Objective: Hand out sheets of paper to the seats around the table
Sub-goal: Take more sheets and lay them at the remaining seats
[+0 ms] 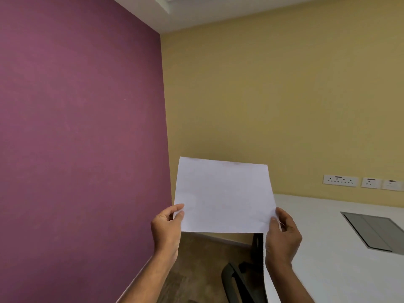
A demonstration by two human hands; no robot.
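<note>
Purple paint covers the wall (76, 127) on the left, and it meets a yellow wall (273, 95) at a corner behind the raised paper. Next in order, the left hand (167, 226) is seen pinching the lower left edge of the sheet of paper (224, 195) between thumb and curled fingers. The sheet is held up in the air, nearly upright and facing the camera, clear of every surface; it is probably kept taut at both sides so that it does not flop while being carried. Whether one sheet or several thin ones are gripped cannot be told from this angle. Below it, part of a dark chair (237, 278) is seen over brown floor (196, 270), just beside the edge of the white worktop (328, 248). The right hand (283, 235) is closed on the lower right edge in a like pinch. Further right, a grey hatch (376, 231) is set flush into the worktop, and sockets (363, 182) are mounted on the yellow wall above. No sheet is seen laid on the worktop, so the seat by the chair is judged a likely place to be served next.
</note>
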